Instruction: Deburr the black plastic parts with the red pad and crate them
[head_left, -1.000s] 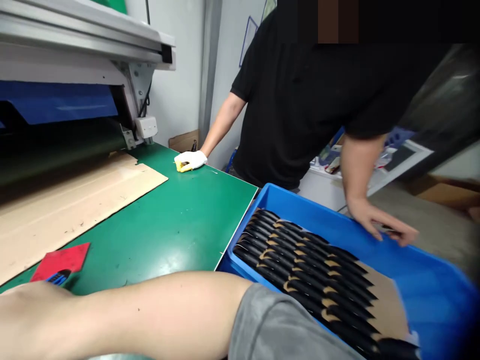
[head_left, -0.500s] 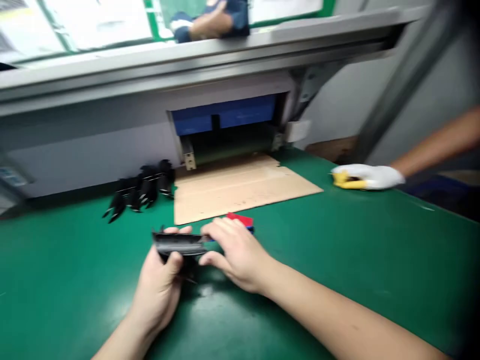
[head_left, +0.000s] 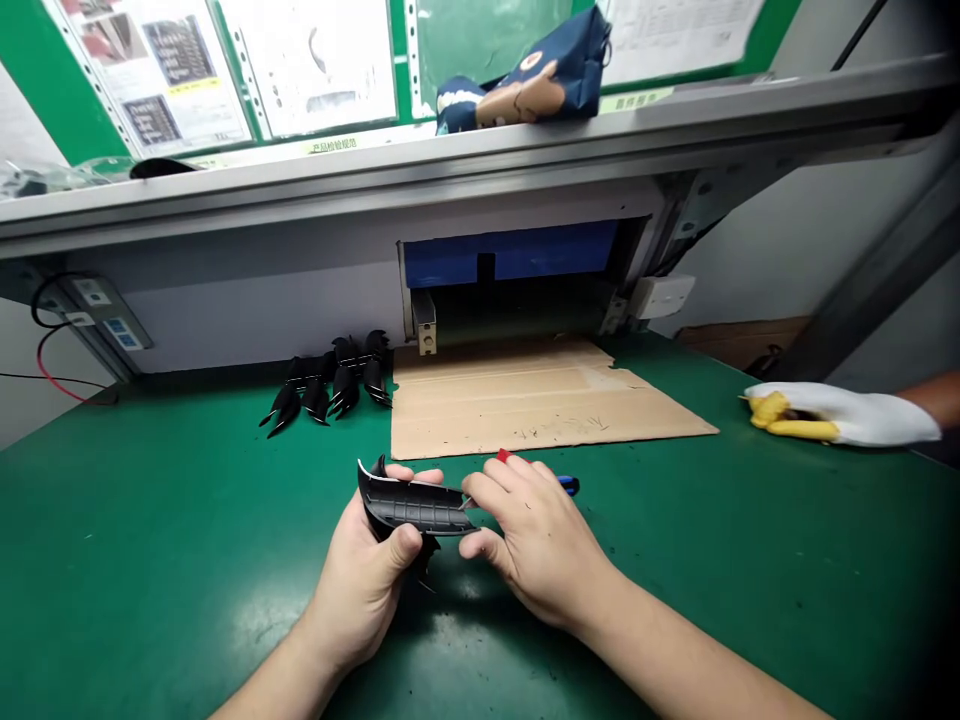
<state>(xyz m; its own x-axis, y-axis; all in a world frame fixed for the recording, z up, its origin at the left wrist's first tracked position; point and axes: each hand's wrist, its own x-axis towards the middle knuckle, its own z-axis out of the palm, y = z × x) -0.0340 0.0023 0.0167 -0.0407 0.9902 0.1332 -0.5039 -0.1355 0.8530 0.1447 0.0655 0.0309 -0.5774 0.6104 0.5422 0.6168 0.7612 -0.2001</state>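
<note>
My left hand [head_left: 367, 570] grips a curved black plastic part [head_left: 416, 507], its ribbed inner side facing up, thumb on the near edge and fingers behind. My right hand [head_left: 532, 530] is at the part's right end, closed on a tool with a thin metal tip and a blue-and-black handle end [head_left: 569, 485] showing past the knuckles. The tip meets the part's right end. A red object [head_left: 504, 455] shows just behind the right fingers, mostly hidden.
Several black parts [head_left: 330, 385] lie at the back left beside a cardboard sheet [head_left: 525, 400] on the green table [head_left: 150, 540]. Another person's gloved hand [head_left: 847, 413] rests at the right. A shelf [head_left: 337, 180] crosses above, holding a dark blue pouch [head_left: 547, 80].
The whole view has shifted, so the scene sits further right and lower. Both hands keep their hold, and the part's ribbed inside shows more clearly.
</note>
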